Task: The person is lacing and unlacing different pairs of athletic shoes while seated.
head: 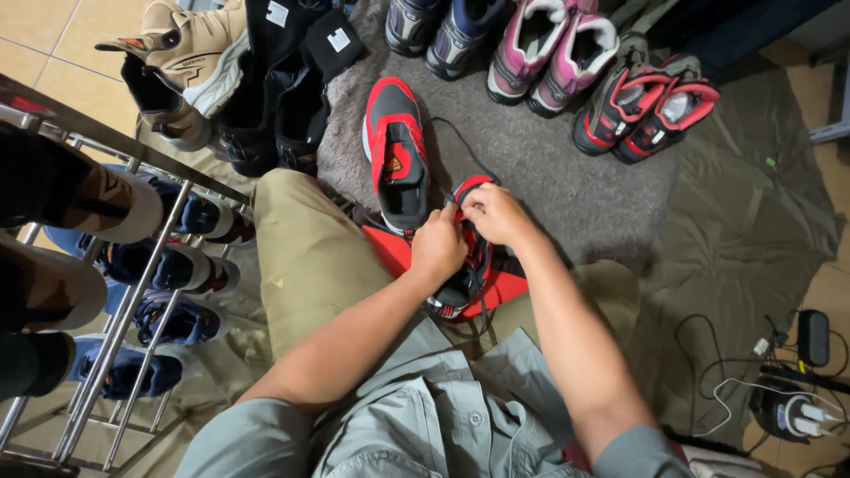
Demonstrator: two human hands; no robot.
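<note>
Hands met over a red-and-black shoe (460, 279) held on the person's lap, just below frame centre. Left hand (438, 248) gripped the shoe's upper, fingers curled narrow around it near the tongue. Right hand (498, 215) sat at about 1 o'clock from the left, fingertips pinched on the lace or tongue edge at the shoe's top; exactly which could not be told, as the fingers covered it. A black lace (460, 142) ran loose from the hands toward 12 o'clock across the grey mat (549, 168). The matching shoe (396, 155) lay on the mat at 11 o'clock from the hands, sole down, toe pointing away, touching neither hand. As a judgement, lacing of the held shoe was in hand but unfinished: the lace end lay slack and no knot showed. Whether the other shoe was laced could not be told. Further pairs stood in a row along the mat's far edge: pink shoes (553, 49) at 12 o'clock and red-trimmed black shoes (642, 106) at 1 o'clock. A tan boot (190, 57) stood at 10 o'clock. A metal rack (133, 292) holding blue shoes (168, 323) occupied 9 o'clock. Chargers and cables (788, 398) lay at 4 o'clock.
</note>
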